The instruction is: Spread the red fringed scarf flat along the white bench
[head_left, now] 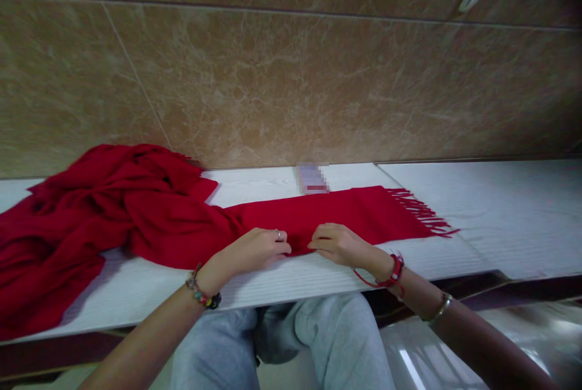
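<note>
A long red scarf (354, 213) lies across a white table (291, 281). Its right end is flat with a fringe (425, 213), and its left part is bunched in a heap (91, 208). My left hand (259, 249), with a ring and a beaded bracelet, pinches the near edge of the scarf. My right hand (339, 244), with a red cord at the wrist, pinches the same edge a little to the right. The two hands are nearly touching.
A brown marble-tiled wall (291, 87) rises right behind the table. A small blurred-out object (313, 178) rests at the back edge against the wall. A second white tabletop (500, 208) adjoins on the right. My knees in grey trousers (291, 341) are under the front edge.
</note>
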Available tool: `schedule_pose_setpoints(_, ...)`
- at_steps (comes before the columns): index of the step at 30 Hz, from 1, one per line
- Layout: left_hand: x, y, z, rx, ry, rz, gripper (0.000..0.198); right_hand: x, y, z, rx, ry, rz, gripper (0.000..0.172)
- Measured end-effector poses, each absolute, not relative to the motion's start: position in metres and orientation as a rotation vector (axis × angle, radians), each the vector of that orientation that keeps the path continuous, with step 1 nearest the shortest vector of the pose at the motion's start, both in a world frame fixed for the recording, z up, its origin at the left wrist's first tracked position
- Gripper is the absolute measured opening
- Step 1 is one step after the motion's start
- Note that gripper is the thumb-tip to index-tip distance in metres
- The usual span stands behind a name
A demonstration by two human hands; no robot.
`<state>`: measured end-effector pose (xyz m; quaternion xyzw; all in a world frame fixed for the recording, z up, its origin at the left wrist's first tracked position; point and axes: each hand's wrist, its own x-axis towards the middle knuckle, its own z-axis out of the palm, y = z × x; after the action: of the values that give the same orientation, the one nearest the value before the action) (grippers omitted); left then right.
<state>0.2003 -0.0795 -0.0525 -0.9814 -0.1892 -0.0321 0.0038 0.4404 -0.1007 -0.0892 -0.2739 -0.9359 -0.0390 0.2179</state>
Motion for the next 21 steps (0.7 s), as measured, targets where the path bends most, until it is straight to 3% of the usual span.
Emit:
schedule_pose_setpoints(11, 0.211, -0.081, -0.047, -3.213, -0.634, -0.135, 0.029, 0.438, -0.106, -0.082, -0.733, -2.667, -0.057, 0.022)
schedule_pose_setpoints(18, 0.212, -0.079, -0.049, -2.726, -1.359, -0.029, 0.034, 0.436, -0.107, -0.08, -0.724, -2.662, -0.053, 0.022)
schedule_pose_setpoints(21, 0.224, -0.081, -0.046, -2.872, -1.162, 0.045, 0.028, 0.436, -0.107, -0.08, -0.732, -2.67, -0.053, 0.022)
